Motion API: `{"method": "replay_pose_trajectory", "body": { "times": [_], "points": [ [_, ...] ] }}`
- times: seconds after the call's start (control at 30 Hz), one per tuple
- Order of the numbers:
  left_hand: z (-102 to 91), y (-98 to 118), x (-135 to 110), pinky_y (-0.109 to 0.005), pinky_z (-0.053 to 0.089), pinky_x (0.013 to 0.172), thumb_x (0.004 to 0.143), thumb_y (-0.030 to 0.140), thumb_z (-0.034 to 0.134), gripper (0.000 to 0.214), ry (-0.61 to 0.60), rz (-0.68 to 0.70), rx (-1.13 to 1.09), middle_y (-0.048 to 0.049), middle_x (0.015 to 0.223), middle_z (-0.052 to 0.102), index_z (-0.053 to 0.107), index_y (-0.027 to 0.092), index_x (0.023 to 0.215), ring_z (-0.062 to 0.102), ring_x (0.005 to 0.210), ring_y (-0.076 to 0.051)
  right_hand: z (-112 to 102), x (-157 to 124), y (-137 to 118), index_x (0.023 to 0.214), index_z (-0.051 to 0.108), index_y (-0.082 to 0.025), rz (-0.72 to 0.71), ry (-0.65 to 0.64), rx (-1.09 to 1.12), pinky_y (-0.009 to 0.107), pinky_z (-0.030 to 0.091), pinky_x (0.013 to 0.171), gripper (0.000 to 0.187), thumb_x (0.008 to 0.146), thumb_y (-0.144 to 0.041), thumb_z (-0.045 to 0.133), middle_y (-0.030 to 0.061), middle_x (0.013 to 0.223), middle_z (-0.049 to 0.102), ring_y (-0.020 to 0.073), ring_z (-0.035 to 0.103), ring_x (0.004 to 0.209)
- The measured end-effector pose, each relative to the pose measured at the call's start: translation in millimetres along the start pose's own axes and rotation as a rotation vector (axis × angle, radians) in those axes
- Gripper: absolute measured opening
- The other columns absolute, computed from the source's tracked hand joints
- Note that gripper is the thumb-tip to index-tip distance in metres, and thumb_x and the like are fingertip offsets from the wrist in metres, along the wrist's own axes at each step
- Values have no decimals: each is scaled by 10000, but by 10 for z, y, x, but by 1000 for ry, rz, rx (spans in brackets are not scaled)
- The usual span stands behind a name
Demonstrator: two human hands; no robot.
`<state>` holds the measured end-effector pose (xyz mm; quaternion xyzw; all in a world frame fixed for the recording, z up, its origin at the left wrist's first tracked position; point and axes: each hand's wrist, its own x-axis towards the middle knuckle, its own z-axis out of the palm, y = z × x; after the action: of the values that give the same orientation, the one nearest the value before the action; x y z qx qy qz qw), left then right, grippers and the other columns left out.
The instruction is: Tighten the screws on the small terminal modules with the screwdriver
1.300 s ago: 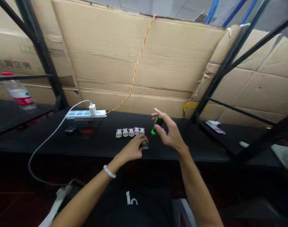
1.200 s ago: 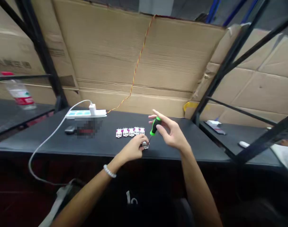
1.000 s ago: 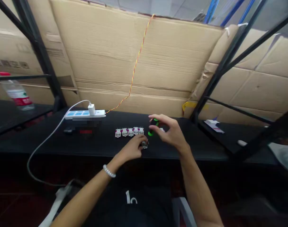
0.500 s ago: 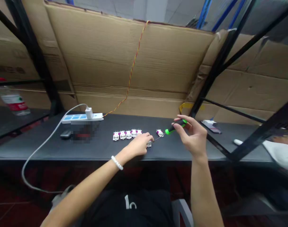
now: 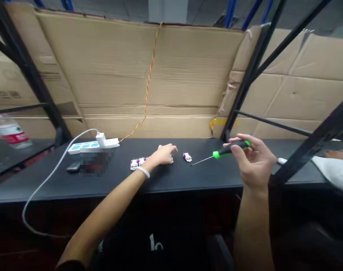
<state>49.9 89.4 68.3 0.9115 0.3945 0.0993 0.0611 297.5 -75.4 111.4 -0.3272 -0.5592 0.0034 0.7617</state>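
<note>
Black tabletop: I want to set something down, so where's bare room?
Bare: between the screwdriver and the tabletop front edge; between the lone white part and cardboard wall. Crowded: around the left hand and row of parts.

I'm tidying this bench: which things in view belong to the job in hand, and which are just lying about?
In the job:
green-black screwdriver, in the right hand
row of small white-purple parts, partly covered by the left hand
lone white-purple part near the screwdriver's tip

Apparently just lying about:
bottle, far left
white power strip
small dark object
</note>
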Motion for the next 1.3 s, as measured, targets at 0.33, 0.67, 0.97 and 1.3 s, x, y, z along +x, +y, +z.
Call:
{"method": "replay_pose_trajectory", "body": {
  "times": [0.33, 0.67, 0.97, 1.3],
  "points": [
    [283, 493, 429, -364, 546, 1072, 963, 230, 704, 243, -4, 132, -42, -112, 1302, 765, 804, 188, 1181, 734, 1188, -286, -75, 42, 14, 1114, 800, -241, -1, 70, -15, 375, 709, 765, 343, 826, -371, 935, 37, 939, 811, 219, 819, 768],
    [130, 348, -677, -378, 540, 1043, 889, 110, 736, 193, 18, 189, -39, -90, 1166, 799, 815, 204, 1038, 741, 1091, -286, -170, 42, -49, 1131, 808, -265, -34, 41, -44, 395, 710, 767, 324, 841, -358, 918, 36, 955, 813, 226, 816, 768],
    [37, 362, -530, -397, 581, 1029, 891, 163, 754, 340, -23, 228, -75, -117, 1253, 770, 790, 197, 1227, 733, 1147, -314, -59, 29, -54, 1126, 802, -251, -58, 37, -27, 401, 712, 764, 325, 837, -339, 920, 39, 946, 806, 226, 814, 759],
    [306, 519, 788, -337, 589, 989, 858, 38, 713, 272, -3, 273, -73, -132, 1127, 826, 856, 159, 1055, 768, 1090, -273, -258, 68, 29, 1152, 803, -253, -77, 160, -72, 442, 723, 817, 341, 841, -338, 914, 37, 955, 817, 235, 818, 792]
  ]
}}
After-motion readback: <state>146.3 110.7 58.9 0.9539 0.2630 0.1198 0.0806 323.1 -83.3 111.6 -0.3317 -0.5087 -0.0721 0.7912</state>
